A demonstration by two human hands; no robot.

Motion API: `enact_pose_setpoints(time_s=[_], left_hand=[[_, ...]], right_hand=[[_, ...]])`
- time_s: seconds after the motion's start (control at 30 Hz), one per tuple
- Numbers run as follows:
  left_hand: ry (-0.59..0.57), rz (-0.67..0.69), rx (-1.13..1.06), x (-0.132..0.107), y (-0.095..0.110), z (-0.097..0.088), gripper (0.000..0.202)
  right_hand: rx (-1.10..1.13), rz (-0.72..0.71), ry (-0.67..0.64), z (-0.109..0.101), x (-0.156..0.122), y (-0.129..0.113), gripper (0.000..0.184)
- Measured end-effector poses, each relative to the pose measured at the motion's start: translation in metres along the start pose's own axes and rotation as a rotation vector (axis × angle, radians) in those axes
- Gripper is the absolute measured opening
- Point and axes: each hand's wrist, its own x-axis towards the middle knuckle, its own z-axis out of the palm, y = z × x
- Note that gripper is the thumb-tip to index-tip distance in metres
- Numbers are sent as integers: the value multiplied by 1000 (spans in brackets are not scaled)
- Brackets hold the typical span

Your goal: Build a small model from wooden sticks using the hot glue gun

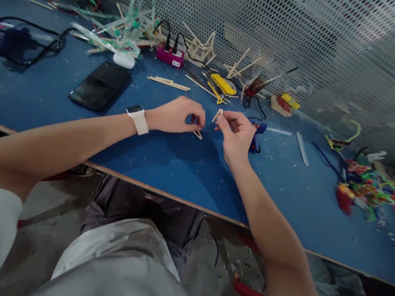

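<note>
My left hand (178, 115) rests on the blue table (180, 165), fingers pinched on a small wooden stick piece (198, 134) that lies on the surface. A white watch sits on that wrist. My right hand (236, 131) is raised just right of it, fingers closed on a short wooden stick (217, 115) held tilted upward. The two hands are a few centimetres apart. A blue glue gun (258, 135) lies right behind my right hand.
A black phone (101, 85) lies at left, loose sticks (168, 83) and a yellow cutter (222, 84) behind. A pink power strip (169, 55) sits at the back with cables. Coloured pipe cleaners (377, 189) pile at right. A perforated metal wall (310, 36) bounds the far edge.
</note>
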Motion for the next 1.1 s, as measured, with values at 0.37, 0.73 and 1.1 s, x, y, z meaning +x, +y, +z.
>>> enact_pose_setpoints(time_s=[0.37,0.73,1.1], left_hand=[[-238,94,344,-4,-6,15,20],[7,-192,-133,2,5,3,12],[196,-241,-714,3,13,20,12]], right_hand=[[29,43,32,1,2,2,52],[225,28,27,2,3,3,52],[357,128,-54,9,-6,-3,46]])
